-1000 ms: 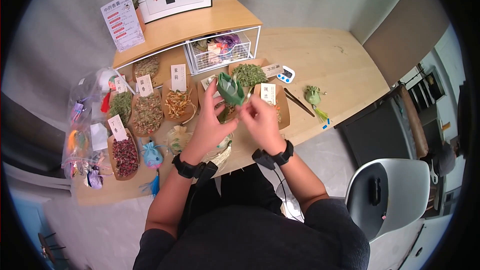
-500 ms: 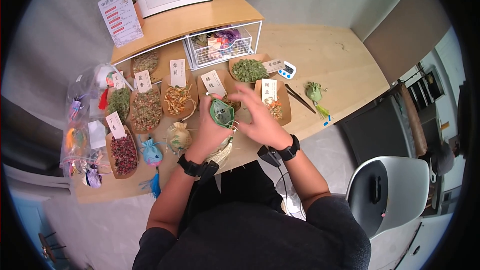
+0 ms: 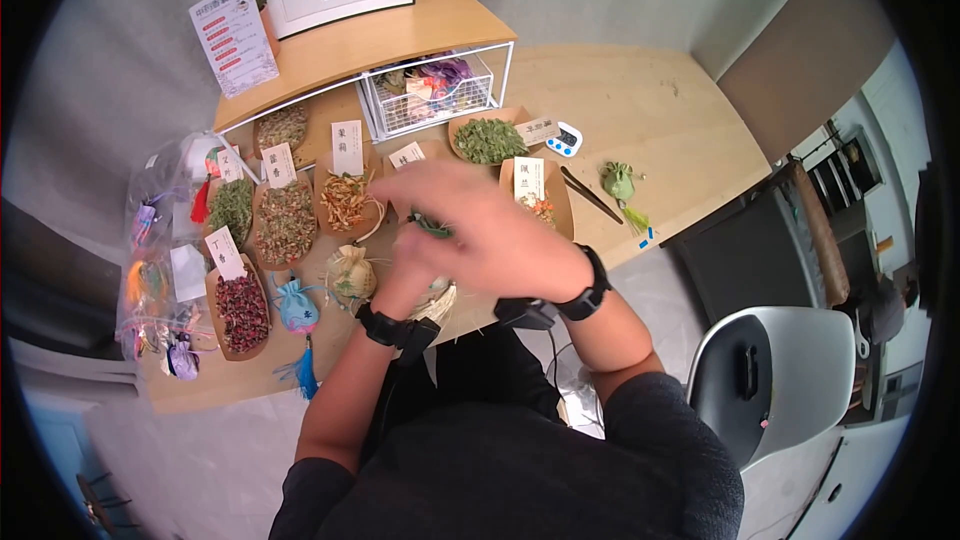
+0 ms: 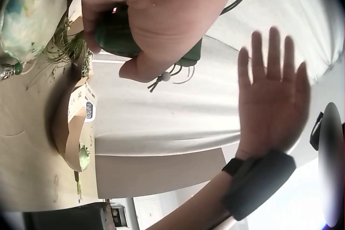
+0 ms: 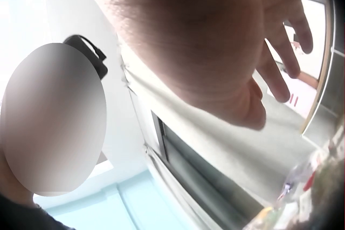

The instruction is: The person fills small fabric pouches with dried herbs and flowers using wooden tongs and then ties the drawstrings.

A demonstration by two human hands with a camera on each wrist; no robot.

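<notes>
The left hand (image 3: 410,270) grips a small dark green pouch (image 3: 432,227), mostly covered by the hands in the head view. In the left wrist view the fingers and thumb of that hand (image 4: 167,14) curl round the pouch (image 4: 116,38), and a drawstring with a bead (image 4: 166,76) hangs from it. Blurred in the head view, the right hand (image 3: 500,230) is raised over the left one. Its fingers are straight and spread in the left wrist view, where the hand (image 4: 274,100) holds nothing. The right wrist view also shows this hand (image 5: 215,41) with extended fingers.
Paper trays of dried herbs with labels stand along the table (image 3: 650,110), among them red buds (image 3: 242,312) and green leaves (image 3: 488,141). Around them are a blue pouch (image 3: 297,308), a cream pouch (image 3: 350,274), a green pouch (image 3: 618,180), black tweezers (image 3: 590,194) and a timer (image 3: 564,139).
The right hand has moved away from the pouch's strings and swung up and left over the left hand, its fingers now spread. The left hand has lowered a little with the pouch.
</notes>
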